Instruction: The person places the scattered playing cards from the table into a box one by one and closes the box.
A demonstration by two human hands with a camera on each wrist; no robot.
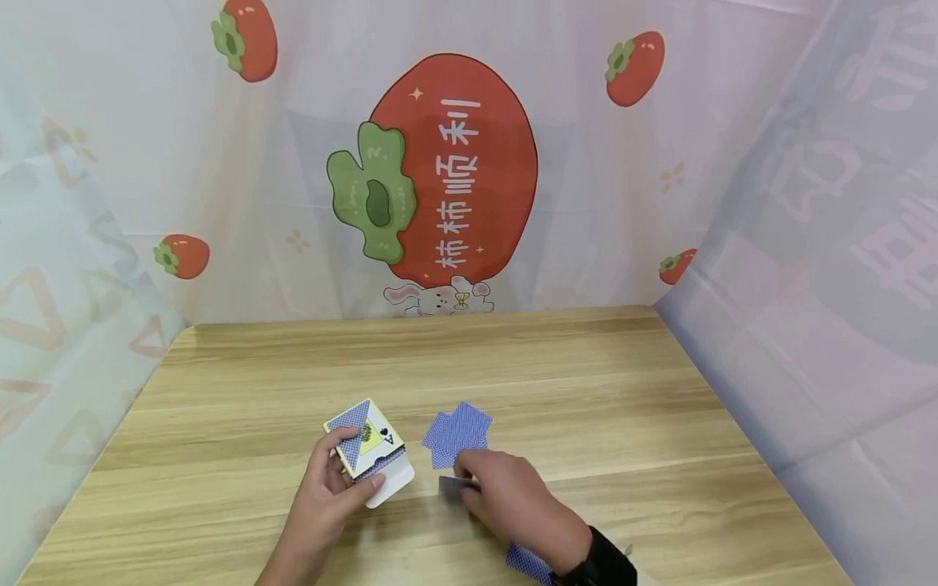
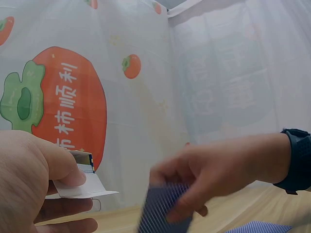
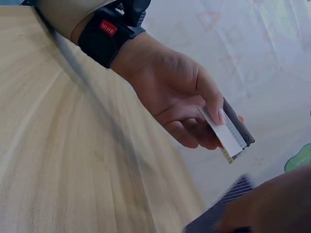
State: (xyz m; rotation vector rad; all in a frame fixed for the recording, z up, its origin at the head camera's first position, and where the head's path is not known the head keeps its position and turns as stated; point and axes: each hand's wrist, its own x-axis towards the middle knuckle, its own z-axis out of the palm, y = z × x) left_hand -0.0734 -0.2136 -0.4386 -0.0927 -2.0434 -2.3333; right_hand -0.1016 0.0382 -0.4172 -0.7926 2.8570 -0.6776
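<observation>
My left hand (image 1: 327, 486) grips a playing-card box (image 1: 366, 439) with an ace of spades on its face. The box's white flap (image 1: 393, 482) stands out towards me, the left thumb beside it. To the right, my right hand (image 1: 509, 492) pinches a blue-backed playing card (image 2: 165, 208) between thumb and fingers; whether it is one card or several I cannot tell. Just beyond that hand, a few blue-backed cards (image 1: 460, 433) lie overlapping on the table. Another blue-patterned card (image 1: 528, 561) lies partly hidden under the right wrist.
The wooden table (image 1: 242, 391) stretches out beyond both hands. A white cloth with printed persimmons (image 1: 469, 163) hangs behind its far edge, and more cloth hangs along both sides. A black band (image 1: 604, 561) is on the right wrist.
</observation>
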